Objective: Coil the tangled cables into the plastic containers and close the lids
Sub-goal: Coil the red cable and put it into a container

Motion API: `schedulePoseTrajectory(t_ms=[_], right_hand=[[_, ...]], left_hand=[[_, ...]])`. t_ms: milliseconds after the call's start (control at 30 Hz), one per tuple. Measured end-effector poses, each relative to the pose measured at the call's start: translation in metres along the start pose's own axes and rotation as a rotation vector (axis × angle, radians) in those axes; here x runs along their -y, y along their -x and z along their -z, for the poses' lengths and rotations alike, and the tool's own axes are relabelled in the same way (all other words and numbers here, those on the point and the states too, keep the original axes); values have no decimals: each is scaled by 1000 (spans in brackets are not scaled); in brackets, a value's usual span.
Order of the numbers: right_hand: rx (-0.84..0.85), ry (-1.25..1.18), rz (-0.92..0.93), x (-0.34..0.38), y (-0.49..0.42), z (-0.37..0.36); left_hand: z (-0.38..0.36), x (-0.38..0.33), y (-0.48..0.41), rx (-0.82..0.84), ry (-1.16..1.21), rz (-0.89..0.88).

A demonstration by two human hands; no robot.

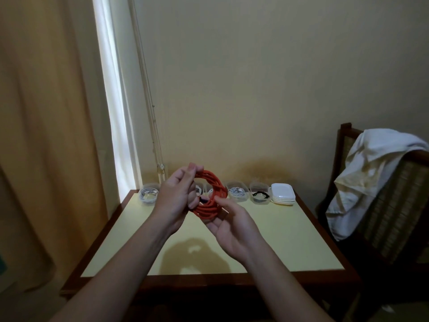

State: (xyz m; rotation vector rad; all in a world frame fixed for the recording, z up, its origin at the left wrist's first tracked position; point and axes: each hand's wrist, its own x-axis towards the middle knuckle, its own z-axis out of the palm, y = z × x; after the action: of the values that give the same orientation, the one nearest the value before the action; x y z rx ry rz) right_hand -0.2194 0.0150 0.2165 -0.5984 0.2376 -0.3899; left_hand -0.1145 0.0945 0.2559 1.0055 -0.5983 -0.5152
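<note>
you held a coiled orange cable (210,197) in the air above the tabletop (290,240), your left hand (177,197) pinching its top, your right hand (232,225) half open, cupping its lower loops; clear containers (236,194) lined the tabletop's far edge, lids (283,194) stacked at the far right corner.

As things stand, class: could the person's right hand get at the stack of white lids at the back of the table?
Probably not yet. The right hand is holding the red cable coil together with the left hand. Otherwise the path to the stack of lids looks open across the bare table.
</note>
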Motion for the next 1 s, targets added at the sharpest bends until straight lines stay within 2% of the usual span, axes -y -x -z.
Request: schedulePoseTrajectory(t_ms=[133, 233, 333, 467, 567, 667, 833, 867, 933, 1000], right_hand=[[-101, 92, 31, -4, -4, 2], [-139, 91, 57, 0, -5, 2], [-156, 110, 40, 4, -5, 6], [-135, 121, 31, 10, -7, 9], [-162, 230, 39, 13, -9, 13], [-144, 365, 71, 13, -9, 16], [-72, 472, 116, 15, -10, 27], [-60, 500, 129, 16, -10, 29], [-44, 566, 192, 18, -11, 34], [-108, 625, 273, 20, -17, 42]], left_hand=[[-10, 3, 12, -76, -358, -135], [-9, 8, 16, -116, -719, -361], [-7, 12, 13, -76, -819, -457], [3, 17, 8, -24, -833, -407], [11, 19, 3, 8, -868, -322], [19, 11, -7, 112, -885, -194], [23, 1, -19, 333, -1207, -170], [22, 3, -20, 327, -1124, -117], [15, 9, -22, 213, -691, 76], [7, 16, -26, 104, -274, 238]])
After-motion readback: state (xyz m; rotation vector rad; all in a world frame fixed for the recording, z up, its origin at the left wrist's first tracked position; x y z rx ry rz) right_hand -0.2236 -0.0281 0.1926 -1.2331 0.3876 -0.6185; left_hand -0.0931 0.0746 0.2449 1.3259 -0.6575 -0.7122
